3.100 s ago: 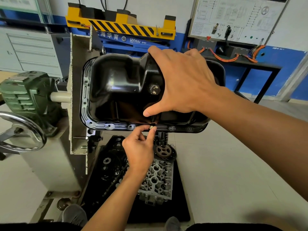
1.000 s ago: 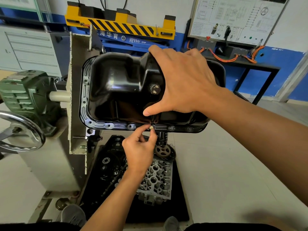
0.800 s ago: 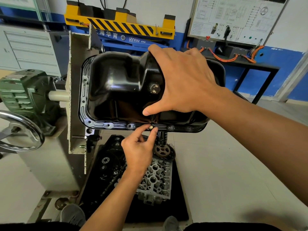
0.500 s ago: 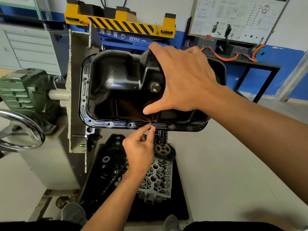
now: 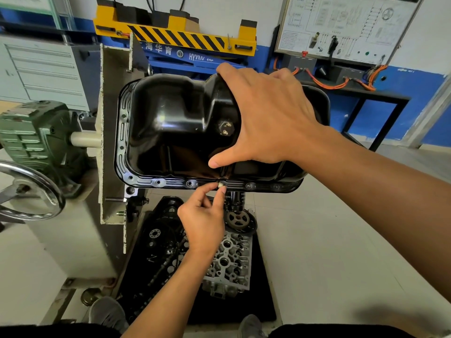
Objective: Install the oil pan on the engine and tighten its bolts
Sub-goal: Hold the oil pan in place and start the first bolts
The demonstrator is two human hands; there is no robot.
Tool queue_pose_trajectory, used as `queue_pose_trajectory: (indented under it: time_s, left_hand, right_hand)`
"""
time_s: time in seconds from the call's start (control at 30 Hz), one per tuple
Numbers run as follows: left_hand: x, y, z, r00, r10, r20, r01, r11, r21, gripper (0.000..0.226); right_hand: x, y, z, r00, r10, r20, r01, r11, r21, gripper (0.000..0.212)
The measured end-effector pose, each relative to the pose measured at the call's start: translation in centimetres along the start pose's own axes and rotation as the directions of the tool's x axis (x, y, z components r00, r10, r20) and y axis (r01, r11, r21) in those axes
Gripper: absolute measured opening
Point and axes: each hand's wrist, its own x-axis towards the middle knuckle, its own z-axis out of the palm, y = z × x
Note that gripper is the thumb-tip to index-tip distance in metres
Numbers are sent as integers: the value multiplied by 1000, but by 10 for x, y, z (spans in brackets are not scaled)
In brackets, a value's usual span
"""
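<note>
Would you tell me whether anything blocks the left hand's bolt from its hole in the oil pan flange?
Nothing visible does. The left hand pinches the bolt right at the flange hole; the right hand presses the oil pan above, its thumb clear of the hole.

Oil pan point(image 5: 170, 132) R of stand plate point(image 5: 113, 147), handwheel point(image 5: 47, 184) L, bolt point(image 5: 220, 184) on near flange, cyl. head point(image 5: 230, 264) below.

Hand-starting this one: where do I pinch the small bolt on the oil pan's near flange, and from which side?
Pinch the bolt by its head, thumb and forefinger, coming from below as the left hand does. The oil pan wall rises just behind it, and the right hand covers the top.
</note>
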Motion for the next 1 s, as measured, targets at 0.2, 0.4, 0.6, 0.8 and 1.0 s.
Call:
queue_pose_trajectory:
  time_s: [0.2,0.4,0.6,0.8,1.0]
  left_hand:
    - [-1,-1,2,999,39,7,-39,999,10,19]
    - [0,-3,1,998,68,7,-68,998,8,17]
    - [4,-9,0,998,64,14,-64,998,26,16]
    - [3,-6,1,996,91,14,-92,994,58,15]
    - [1,-3,4,999,36,5,-36,997,62,14]
  right_hand:
    - [-1,0,-1,1000,0,2,0,1000,6,132]
    - [0,0,-1,1000,-2,1,2,1000,15,132]
    - [0,0,0,1000,-1,-1,1,1000,10,131]
    - [0,0,1,1000,-7,-7,7,1000,11,131]
    - [0,1,1,1000,-7,-18,7,1000,16,130]
